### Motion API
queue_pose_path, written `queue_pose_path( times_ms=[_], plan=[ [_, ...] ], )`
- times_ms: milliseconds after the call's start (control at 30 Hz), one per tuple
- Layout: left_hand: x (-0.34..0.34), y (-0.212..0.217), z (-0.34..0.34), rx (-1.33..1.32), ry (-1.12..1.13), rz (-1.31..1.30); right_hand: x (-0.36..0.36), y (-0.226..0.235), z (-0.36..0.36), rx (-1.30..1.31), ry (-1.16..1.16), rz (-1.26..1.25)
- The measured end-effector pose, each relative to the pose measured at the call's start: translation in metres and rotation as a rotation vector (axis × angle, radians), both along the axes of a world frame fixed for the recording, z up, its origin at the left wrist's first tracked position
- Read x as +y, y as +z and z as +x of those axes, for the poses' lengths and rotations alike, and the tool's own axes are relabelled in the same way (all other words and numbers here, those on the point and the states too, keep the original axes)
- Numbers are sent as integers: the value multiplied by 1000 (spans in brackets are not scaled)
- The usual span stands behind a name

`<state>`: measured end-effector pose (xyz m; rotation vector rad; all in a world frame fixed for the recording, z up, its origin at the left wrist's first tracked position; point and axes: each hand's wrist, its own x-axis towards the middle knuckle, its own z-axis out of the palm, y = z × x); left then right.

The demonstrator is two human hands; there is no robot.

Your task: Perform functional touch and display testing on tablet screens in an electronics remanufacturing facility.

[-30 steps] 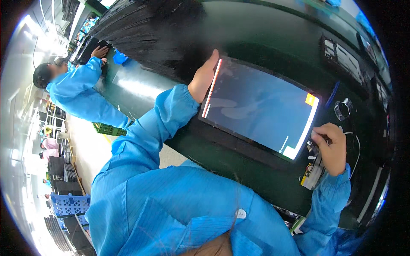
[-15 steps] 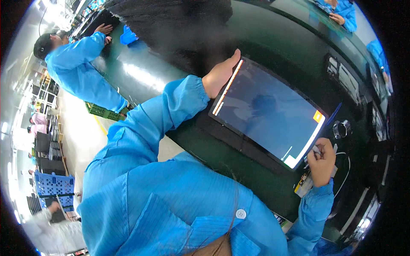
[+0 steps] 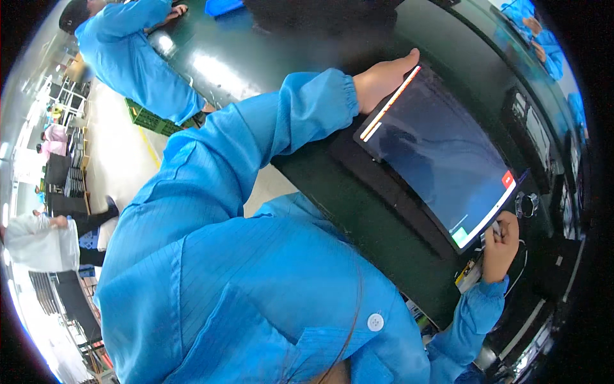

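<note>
A flat, dark display (image 3: 441, 153), thin like a tablet, is held tilted above the dark green bench. Bright strips run along two of its edges, with a red patch and a green-white patch at its right side. Gripping its far left edge is my left hand (image 3: 385, 82), thumb along the rim and the other fingers hidden behind. By the display's near right corner, my right hand (image 3: 501, 246) is closed in a pinch on a small whitish piece (image 3: 496, 228) whose kind I cannot make out. A white cable (image 3: 519, 272) runs beside that hand.
A metallic ring-shaped thing (image 3: 527, 205) and a black tray (image 3: 532, 131) with pale strips lie to the right. Black cloth (image 3: 320, 19) covers part of the far bench (image 3: 256, 70). A co-worker in blue (image 3: 131, 57) stands at the left, by a green crate (image 3: 147, 117).
My view has shifted, so the display and both hands appear farther right. The display's orange patch is now red. At the left, a person in white has moved up in the picture.
</note>
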<state>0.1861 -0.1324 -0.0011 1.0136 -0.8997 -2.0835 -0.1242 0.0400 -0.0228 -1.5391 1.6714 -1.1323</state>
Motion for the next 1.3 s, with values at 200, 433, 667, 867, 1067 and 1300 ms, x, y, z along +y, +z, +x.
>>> queue_pose_path(
  times_ms=[200,433,667,867,1067,1300],
  plan=[
    [-4,-6,7,83,-48,-18,0,-12,-23,281,-10,-124],
    [7,1,-1,-77,74,-129,1,36,-20,581,-298,-220],
    [1,-4,7,50,34,-74,9,48,39,591,120,-319],
    [6,4,8,-43,76,-57,8,46,43,735,147,-228],
    [-8,-17,2,-140,64,-143,30,54,-41,153,-34,237],
    [-17,-32,17,20,-28,-210,27,46,-70,293,-141,477]
  ],
)
